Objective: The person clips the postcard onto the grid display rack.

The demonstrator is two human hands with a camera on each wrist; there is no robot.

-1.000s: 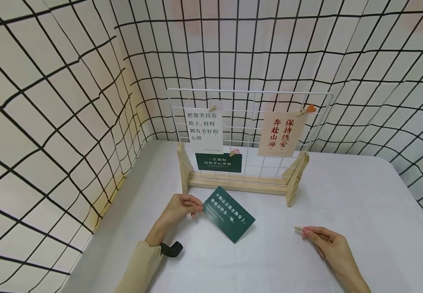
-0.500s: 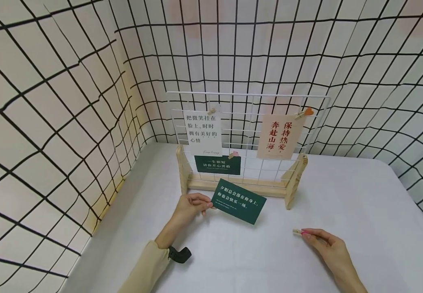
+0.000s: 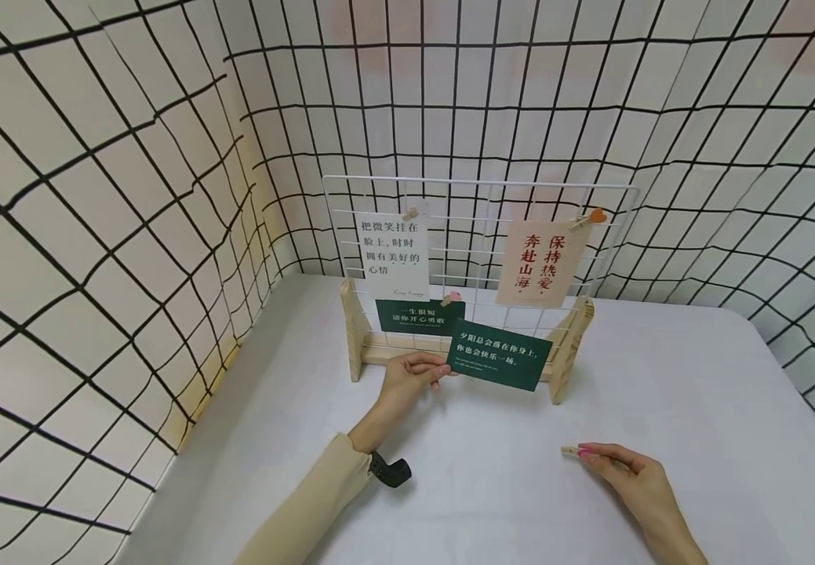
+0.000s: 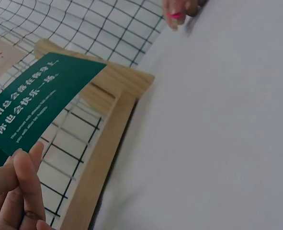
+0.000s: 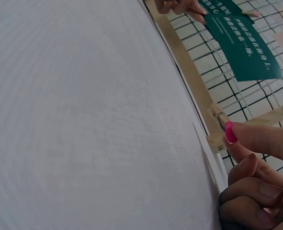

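My left hand (image 3: pixel 407 384) pinches a dark green card (image 3: pixel 499 355) with white lettering by its lower left corner. The card overlaps the lower right part of a white wire grid rack (image 3: pixel 481 259) in the head view, slightly tilted. In the left wrist view, thumb and finger meet at the corner of the green card (image 4: pixel 40 100). Over the front right of the table, my right hand (image 3: pixel 633 479) pinches a small wooden clothespin (image 3: pixel 569 451) between thumb and finger. The right wrist view shows the clothespin (image 5: pixel 219 116) beyond the pink thumbnail.
Clipped to the grid are a white card (image 3: pixel 394 255), a peach card (image 3: pixel 541 263) and another green card (image 3: pixel 417 317). Wooden feet (image 3: pixel 354 329) carry the rack on the white tabletop (image 3: pixel 463 486). Black netting (image 3: pixel 506 78) encloses the back and sides.
My left hand has moved right and toward the rack, lifting the green card and turning it nearly level. The right hand with the clothespin has barely moved.
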